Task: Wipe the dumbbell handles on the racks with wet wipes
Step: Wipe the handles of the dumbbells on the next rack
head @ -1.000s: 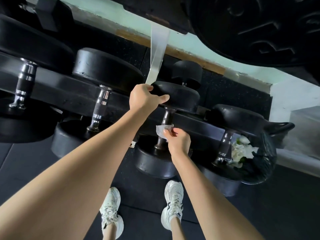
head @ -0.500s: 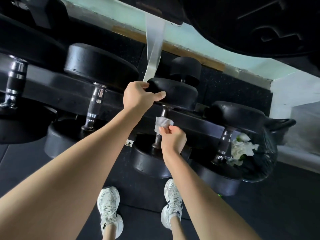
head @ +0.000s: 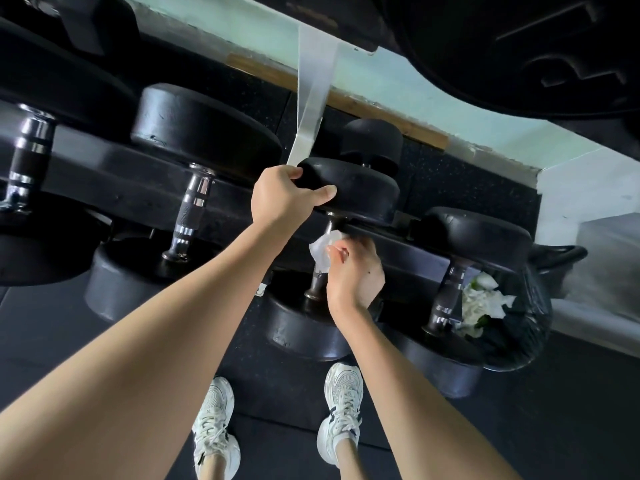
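**Mid-wipe on one dumbbell, others along the rack unjudged**

The right hand (head: 356, 271) was clamped on a wet wipe (head: 320, 249) wrapped round the far part of the dumbbell handle (head: 318, 282), while the left hand (head: 287, 199) curled over that dumbbell's far head (head: 360, 190), steadying it on the rack (head: 86, 174). This handle looked partly done, its near end bare. Whether the left neighbour's handle (head: 192, 209) and the right neighbour's handle (head: 450, 296) were clean could not be told. Crumpled used wipes (head: 481, 303) in a black bag (head: 519, 344) at the right suggested some handles were finished. The floor (head: 69, 323) was black rubber, and a pale green wall (head: 415, 109) ran along the far side.
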